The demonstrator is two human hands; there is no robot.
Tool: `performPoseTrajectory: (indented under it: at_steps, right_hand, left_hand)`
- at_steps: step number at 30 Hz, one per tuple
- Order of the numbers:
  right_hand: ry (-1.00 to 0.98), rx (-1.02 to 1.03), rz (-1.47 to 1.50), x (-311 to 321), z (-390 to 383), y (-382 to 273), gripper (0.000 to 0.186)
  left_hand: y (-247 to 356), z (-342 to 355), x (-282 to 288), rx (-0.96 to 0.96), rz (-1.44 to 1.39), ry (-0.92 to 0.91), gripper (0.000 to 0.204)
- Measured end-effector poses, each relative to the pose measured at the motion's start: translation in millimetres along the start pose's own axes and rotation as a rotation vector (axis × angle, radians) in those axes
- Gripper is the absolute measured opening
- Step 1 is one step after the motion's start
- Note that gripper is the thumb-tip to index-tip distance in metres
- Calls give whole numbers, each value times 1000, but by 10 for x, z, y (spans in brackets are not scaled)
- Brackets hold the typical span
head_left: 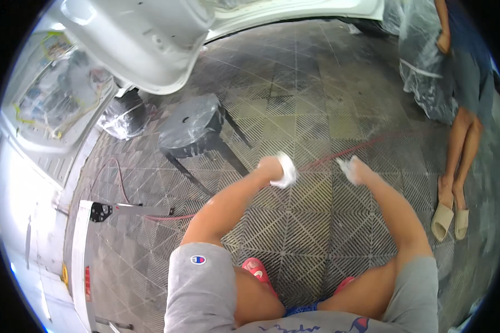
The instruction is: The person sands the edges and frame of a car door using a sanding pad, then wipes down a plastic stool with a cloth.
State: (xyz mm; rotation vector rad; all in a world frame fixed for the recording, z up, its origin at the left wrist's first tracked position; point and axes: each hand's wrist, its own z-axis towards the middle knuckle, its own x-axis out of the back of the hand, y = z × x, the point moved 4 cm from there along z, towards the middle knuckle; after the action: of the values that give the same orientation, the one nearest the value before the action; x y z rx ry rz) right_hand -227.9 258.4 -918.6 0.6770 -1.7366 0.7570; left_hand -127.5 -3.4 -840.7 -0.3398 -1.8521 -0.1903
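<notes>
My left hand is out in front of me at the middle, curled against a white cloth-like wad. The wad is blurred, and it hides most of the fingertips. To its right, my right hand is held at about the same height, apart from the left. Its fingers look white and smeared; whether that is powder or a thin white piece, I cannot make out. A red hose runs along the floor beyond both hands.
A dusty dark plastic stool stands at left. Above it hangs a white vehicle panel, beside a partly masked vehicle body. A white frame is near lower left. At right a person in sandals stands beside plastic sheeting. The floor has ridged tiles.
</notes>
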Motion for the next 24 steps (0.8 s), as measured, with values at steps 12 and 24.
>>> performPoseTrajectory:
  at_steps: [12, 24]
  right_hand:
    - [-150, -90, -25, -162, -228, -84, 42]
    - [345, -143, 567, 96, 28, -33, 42]
  left_hand:
    - [-193, -128, 495, 139, -69, 213, 36]
    - [-339, 16, 604, 403, -1319, 330, 56]
